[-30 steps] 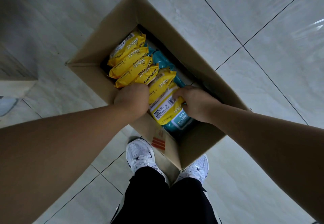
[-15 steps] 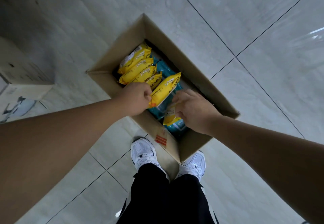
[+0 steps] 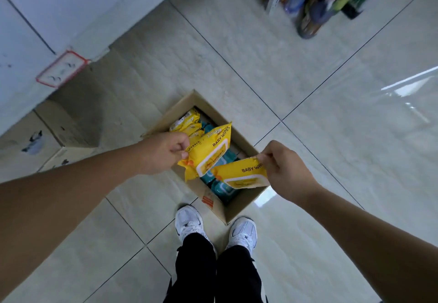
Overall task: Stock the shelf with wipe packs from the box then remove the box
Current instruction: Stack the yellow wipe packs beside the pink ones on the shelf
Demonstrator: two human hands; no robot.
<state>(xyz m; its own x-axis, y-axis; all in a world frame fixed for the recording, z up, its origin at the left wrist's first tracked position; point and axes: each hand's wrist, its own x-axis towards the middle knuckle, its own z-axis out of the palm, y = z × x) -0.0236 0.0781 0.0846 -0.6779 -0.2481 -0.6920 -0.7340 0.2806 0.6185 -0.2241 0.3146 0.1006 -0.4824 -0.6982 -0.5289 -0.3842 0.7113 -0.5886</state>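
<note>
Tiled floor (image 3: 331,137) lay under everything. The open cardboard box (image 3: 237,210) sat on it directly below both hands, just ahead of the person's white shoes (image 3: 189,219). Shelf goods (image 3: 327,1) showed far beyond the right hand, blurred and cut off at the frame top; no free slot could be made out.

Inside the box were teal packs (image 3: 222,189) under the hands and spare yellow packs (image 3: 187,122) just beyond the left hand. The count was hidden by the hands and what they held.

Left hand (image 3: 166,151), fingers curled, pinched a yellow wipe pack (image 3: 213,148) by its crimped end. Whether another lay behind it could not be told. Right hand (image 3: 284,170) pinched a second yellow pack (image 3: 244,172) by its edge.

Judgement: seam pinches lift one pack per hand fast, though the packs dangle. Box far from emptied.
</note>
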